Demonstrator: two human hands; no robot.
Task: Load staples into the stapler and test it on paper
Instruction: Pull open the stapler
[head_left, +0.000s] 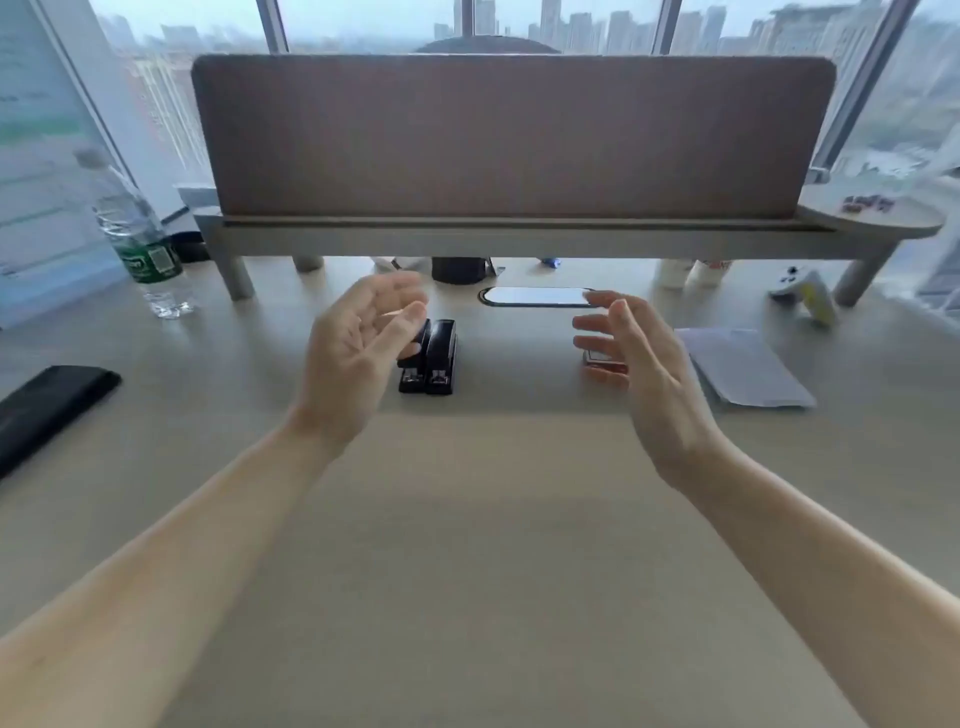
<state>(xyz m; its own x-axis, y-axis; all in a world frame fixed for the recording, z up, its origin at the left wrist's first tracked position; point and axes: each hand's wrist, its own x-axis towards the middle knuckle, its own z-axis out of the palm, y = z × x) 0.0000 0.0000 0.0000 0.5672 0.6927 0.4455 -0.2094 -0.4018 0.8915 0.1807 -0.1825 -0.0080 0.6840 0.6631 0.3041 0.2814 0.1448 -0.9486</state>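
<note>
Two black staplers (440, 356) lie side by side on the pale desk (467, 545), pointing toward me. My left hand (358, 348) hovers just left of them, palm turned inward, fingers relaxed and holding nothing; it hides part of the left stapler. My right hand (644, 374) hangs open to the right, palm facing left. Behind its fingers sits a small red and white box (597, 359), mostly hidden. A stack of white paper (743, 369) lies flat to the right of that hand.
A raised shelf with a brown fabric screen (514, 140) spans the back. A water bottle (137, 239) stands at the left, a black flat object (47, 405) at the left edge, a white oval cable cover (537, 296) behind the staplers, a white game controller (802, 291) at the right.
</note>
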